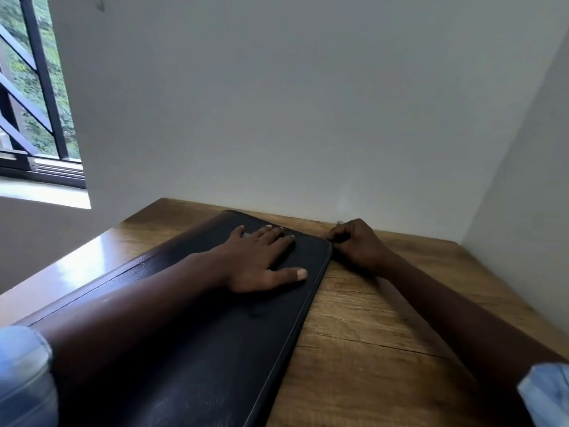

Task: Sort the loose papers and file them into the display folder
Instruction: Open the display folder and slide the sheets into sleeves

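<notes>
Display folder, black and closed, flat along left side of wooden desk. Presses its cover near far end with left hand, fingers straight and spread. Pinches its far right corner with right hand, fingers curled.

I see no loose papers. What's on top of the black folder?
The left hand lies flat on the closed black folder; no papers show. Its cover hides whatever is inside.
</notes>
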Demonstrator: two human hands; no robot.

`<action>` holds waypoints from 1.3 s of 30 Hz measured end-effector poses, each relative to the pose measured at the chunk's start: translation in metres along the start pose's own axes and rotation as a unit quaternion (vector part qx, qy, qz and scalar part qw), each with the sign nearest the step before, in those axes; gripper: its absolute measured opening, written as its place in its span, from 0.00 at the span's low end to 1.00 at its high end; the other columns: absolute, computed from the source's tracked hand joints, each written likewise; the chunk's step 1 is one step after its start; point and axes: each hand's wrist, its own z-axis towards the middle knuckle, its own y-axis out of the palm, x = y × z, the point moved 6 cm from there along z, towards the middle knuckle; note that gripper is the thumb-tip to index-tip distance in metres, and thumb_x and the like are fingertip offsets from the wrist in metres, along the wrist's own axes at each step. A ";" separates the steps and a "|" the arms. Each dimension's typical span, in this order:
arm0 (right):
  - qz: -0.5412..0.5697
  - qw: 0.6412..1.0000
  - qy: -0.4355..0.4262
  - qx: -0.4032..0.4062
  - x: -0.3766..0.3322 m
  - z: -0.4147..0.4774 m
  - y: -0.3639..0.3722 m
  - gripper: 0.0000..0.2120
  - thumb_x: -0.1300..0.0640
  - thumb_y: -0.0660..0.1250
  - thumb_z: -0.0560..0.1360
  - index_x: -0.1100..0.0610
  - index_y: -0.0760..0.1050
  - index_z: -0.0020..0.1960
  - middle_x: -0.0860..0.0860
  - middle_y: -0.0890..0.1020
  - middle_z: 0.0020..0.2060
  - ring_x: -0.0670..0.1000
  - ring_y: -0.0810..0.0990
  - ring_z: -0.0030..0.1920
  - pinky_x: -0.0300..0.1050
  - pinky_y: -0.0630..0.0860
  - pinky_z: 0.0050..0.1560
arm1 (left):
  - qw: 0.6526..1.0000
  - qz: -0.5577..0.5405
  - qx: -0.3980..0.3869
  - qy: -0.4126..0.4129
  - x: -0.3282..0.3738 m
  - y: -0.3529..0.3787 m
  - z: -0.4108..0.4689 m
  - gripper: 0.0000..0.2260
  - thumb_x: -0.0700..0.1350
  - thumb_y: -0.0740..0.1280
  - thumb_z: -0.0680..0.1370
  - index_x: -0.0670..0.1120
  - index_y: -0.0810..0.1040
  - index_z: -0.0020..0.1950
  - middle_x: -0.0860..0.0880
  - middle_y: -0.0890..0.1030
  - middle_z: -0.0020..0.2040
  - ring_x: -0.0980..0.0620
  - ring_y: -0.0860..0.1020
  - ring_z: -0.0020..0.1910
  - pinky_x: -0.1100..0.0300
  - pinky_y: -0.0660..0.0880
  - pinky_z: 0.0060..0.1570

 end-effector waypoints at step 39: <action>-0.174 0.977 -0.090 0.080 -0.108 0.088 0.084 0.04 0.50 0.71 0.76 0.45 0.85 0.46 0.42 0.86 0.46 0.47 0.82 0.47 0.44 0.77 0.47 | 0.995 -0.064 0.061 0.039 0.000 -0.004 -0.006 0.43 0.78 0.52 0.75 0.52 0.60 0.81 0.52 0.63 0.82 0.52 0.57 0.81 0.38 0.47 0.80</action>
